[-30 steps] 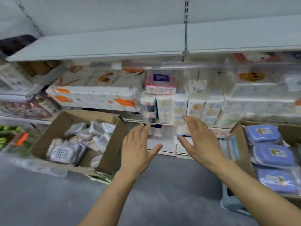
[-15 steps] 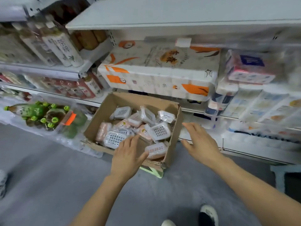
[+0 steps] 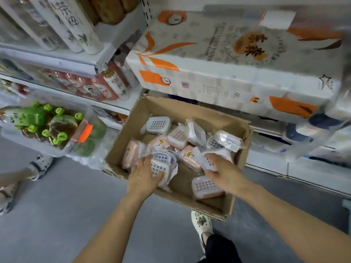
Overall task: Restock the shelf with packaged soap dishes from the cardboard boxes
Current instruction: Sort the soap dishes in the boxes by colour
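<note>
Soap dishes (image 3: 158, 125) fill your cardboard box (image 3: 191, 109); your left hand (image 3: 145, 175) grips one wrapped pack at seven o'clock, your right hand (image 3: 221, 168) pinches another at four.

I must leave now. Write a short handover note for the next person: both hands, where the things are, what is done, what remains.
Left hand: gripping a wrapped soap dish inside the cardboard box.
Right hand: gripping another packaged dish in the same box.
The box stands on the floor below the tissue packs, with many pink and white dishes loose inside.
Done: both hands have a pack.
Left: lift them out, shelve them, empty the box.
</note>
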A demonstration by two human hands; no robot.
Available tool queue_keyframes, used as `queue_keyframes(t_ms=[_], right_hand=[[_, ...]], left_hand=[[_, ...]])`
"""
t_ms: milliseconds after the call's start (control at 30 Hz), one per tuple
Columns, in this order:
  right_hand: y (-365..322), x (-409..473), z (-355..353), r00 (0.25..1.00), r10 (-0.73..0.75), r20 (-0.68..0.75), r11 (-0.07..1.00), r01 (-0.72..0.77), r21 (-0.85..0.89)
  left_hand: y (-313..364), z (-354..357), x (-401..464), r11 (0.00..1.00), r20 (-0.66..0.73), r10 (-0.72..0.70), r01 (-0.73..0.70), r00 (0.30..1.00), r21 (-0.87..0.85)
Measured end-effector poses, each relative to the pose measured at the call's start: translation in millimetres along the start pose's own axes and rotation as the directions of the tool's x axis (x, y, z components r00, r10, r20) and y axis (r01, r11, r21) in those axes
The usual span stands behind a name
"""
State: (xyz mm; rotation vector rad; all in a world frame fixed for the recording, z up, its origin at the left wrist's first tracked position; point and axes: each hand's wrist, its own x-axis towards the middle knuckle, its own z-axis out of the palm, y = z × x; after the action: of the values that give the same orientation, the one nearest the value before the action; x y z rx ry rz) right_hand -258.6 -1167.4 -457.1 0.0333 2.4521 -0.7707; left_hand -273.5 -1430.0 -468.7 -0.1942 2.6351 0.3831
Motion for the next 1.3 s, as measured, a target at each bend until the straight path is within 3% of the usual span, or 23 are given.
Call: queue_keyframes(t_ms=[233, 367, 533, 600, 700, 800, 1000, 1167, 1300], right_hand=[[-49.1, 68.4, 58.3, 0.974, 0.042, 0.221, 0.979, -0.084, 0.185], [-72.7, 95.4, 89.6, 0.968, 0.064, 0.241, 0.936, -0.142, 0.322], [-73.4, 113.2, 119.6, 0.956, 0.219, 0.197, 0.842, -0.287, 0.456], [-72.8, 114.3, 118.9, 0.932, 0.299, 0.206, 0.710, -0.361, 0.604], [-73.3, 113.0, 109.1, 0.842, 0.470, 0.266, 0.324, -0.445, 0.835], [-71.5, 114.4, 98.8, 0.769, 0.552, 0.322, 0.126, -0.459, 0.880], [-70.1, 123.8, 79.7, 0.716, 0.637, 0.285, -0.031, -0.346, 0.938], [-68.7, 128.3, 89.3, 0.669, 0.725, 0.162, -0.109, -0.121, 0.987], [-68.8, 133.9, 90.2, 0.682, 0.728, 0.067, -0.177, 0.093, 0.980]], left_hand=[[-34.6, 5.7, 58.7, 0.964, 0.180, -0.191, 0.219, 0.965, -0.152], [-58.0, 6.0, 73.1, 0.890, 0.258, -0.184, 0.272, 0.948, -0.367], [-66.6, -11.8, 85.3, 0.767, 0.335, -0.115, 0.298, 0.935, -0.568], [-66.9, -23.5, 94.8, 0.695, 0.286, -0.074, 0.255, 0.955, -0.673], [-71.6, -30.3, 117.0, 0.701, 0.169, -0.011, 0.128, 0.986, -0.702], [-74.6, -22.5, 133.9, 0.788, 0.165, 0.088, 0.033, 0.982, -0.615], [-56.4, 13.3, 136.9, 0.921, 0.251, 0.294, -0.203, 0.922, -0.333], [-31.0, 61.4, 126.6, 0.989, 0.320, 0.145, -0.142, 0.936, -0.033], [-22.9, 88.0, 131.6, 0.991, 0.293, 0.100, -0.122, 0.951, 0.057]])
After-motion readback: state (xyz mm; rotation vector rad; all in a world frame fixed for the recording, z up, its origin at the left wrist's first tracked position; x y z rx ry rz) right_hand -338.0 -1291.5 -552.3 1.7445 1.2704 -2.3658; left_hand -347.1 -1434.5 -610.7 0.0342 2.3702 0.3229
